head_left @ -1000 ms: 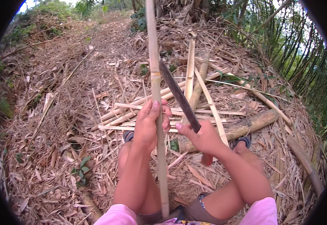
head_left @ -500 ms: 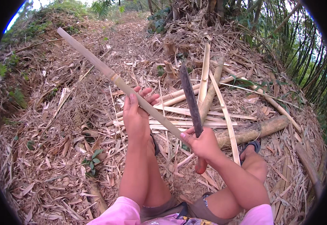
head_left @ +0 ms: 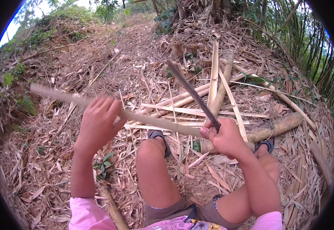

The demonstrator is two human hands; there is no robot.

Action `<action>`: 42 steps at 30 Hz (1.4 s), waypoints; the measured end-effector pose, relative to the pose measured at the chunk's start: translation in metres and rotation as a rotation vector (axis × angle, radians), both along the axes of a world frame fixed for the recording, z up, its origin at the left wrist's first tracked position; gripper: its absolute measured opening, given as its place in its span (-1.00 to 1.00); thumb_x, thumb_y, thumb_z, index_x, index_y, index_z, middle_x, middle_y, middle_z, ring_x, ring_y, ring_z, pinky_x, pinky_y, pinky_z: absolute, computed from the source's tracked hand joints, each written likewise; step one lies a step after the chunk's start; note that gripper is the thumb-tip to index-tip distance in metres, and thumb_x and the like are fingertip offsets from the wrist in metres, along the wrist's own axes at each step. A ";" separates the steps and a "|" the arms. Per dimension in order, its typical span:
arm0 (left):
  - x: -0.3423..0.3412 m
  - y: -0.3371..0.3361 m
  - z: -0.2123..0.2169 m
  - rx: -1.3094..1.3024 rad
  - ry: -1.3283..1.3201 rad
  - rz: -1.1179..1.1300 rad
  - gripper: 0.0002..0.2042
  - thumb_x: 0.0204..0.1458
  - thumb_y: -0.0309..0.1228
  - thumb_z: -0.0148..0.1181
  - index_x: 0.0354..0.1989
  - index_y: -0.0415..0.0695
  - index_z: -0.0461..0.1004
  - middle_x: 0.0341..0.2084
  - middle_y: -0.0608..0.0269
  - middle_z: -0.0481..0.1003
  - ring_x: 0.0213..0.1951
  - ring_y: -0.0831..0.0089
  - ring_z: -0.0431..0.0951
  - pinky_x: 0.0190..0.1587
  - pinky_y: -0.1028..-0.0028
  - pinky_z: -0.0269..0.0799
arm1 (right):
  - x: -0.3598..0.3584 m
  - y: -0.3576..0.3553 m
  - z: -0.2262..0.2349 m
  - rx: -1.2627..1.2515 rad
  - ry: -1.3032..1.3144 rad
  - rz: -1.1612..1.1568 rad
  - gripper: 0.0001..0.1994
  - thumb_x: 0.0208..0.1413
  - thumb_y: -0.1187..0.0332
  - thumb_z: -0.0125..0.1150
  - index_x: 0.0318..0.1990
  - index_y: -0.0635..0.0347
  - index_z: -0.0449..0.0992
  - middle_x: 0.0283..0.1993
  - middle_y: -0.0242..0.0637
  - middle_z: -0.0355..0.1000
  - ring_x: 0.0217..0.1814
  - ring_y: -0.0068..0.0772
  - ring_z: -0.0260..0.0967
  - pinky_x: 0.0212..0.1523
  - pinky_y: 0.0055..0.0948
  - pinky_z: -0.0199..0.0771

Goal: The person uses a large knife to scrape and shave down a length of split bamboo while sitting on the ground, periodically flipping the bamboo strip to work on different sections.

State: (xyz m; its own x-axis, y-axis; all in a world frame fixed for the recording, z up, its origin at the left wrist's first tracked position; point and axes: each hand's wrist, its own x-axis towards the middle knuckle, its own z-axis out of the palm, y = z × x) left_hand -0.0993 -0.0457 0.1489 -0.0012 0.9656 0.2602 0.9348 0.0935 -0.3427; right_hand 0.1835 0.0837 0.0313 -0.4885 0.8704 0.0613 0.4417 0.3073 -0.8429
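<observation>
My left hand (head_left: 96,124) is closed over a long pale bamboo strip (head_left: 155,122), gripping it from above. The strip lies nearly level across the view, its far left end blurred. In my right hand (head_left: 227,138) is a long dark-bladed machete (head_left: 190,91), the blade slanting up and to the left. The handle is mostly hidden by my fingers. The strip's right end meets my right thumb, close to the base of the blade.
A thick bamboo log (head_left: 274,128) lies beyond my right foot. Several split bamboo strips (head_left: 214,73) and a bamboo pole (head_left: 222,90) cross on the ground ahead. Dry leaves cover the ground. A leafy seedling (head_left: 105,164) grows beside my left forearm. Bamboo stems (head_left: 320,57) stand at right.
My left hand has moved left and down, turning from an open palm under the strip to a grip over it. The strip's left end has dropped, and the machete leans further left.
</observation>
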 end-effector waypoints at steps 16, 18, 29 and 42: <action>0.076 0.042 -0.097 -0.465 -1.970 0.142 -0.72 0.33 -0.22 -0.05 -0.17 -0.24 0.37 -0.49 0.24 0.50 -0.71 0.55 0.40 -0.66 0.57 0.35 | -0.010 -0.005 0.005 0.060 0.201 -0.167 -0.68 0.18 0.12 0.29 -0.31 0.27 0.58 -0.73 -0.54 0.17 -0.66 -0.71 0.04 -0.63 -0.48 0.01; 0.090 0.053 -0.110 -0.527 -2.059 -0.002 -0.72 0.35 -0.23 -0.09 -0.12 -0.24 0.37 -0.45 0.19 0.51 -0.70 0.50 0.42 -0.65 0.56 0.37 | -0.009 0.000 0.003 0.036 0.201 -0.153 -0.69 0.18 0.14 0.29 -0.29 0.27 0.59 -0.74 -0.52 0.19 -0.68 -0.71 0.05 -0.65 -0.48 0.02; 0.109 0.079 -0.135 -0.270 -2.443 -0.073 -0.68 0.35 -0.28 -0.25 0.01 -0.29 0.29 -0.40 0.03 0.51 -0.77 0.47 0.33 -0.79 0.58 0.23 | 0.002 0.010 -0.009 0.258 -0.096 -0.044 -0.31 0.18 -0.33 -0.06 -0.47 0.25 0.49 -0.62 -0.19 0.49 -0.53 -0.01 0.51 -0.49 -0.20 0.48; 0.086 0.060 -0.142 -0.296 -2.508 -0.054 -0.74 0.38 -0.16 -0.24 -0.05 -0.08 0.23 -0.61 0.24 0.41 -0.85 0.50 0.32 -0.85 0.55 0.23 | -0.033 0.001 -0.040 0.776 -0.129 0.061 -0.36 0.06 -0.32 0.12 -0.56 0.18 0.43 -0.68 -0.20 0.39 -0.67 -0.17 0.45 -0.61 -0.25 0.46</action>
State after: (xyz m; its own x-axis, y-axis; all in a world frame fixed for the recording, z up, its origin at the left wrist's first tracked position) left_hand -0.0130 0.0141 0.0067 0.0688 0.9681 -0.2409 -0.5236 0.2406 0.8173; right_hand 0.1503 0.0842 -0.0085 -0.5787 0.5737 0.5796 0.4848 0.8135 -0.3212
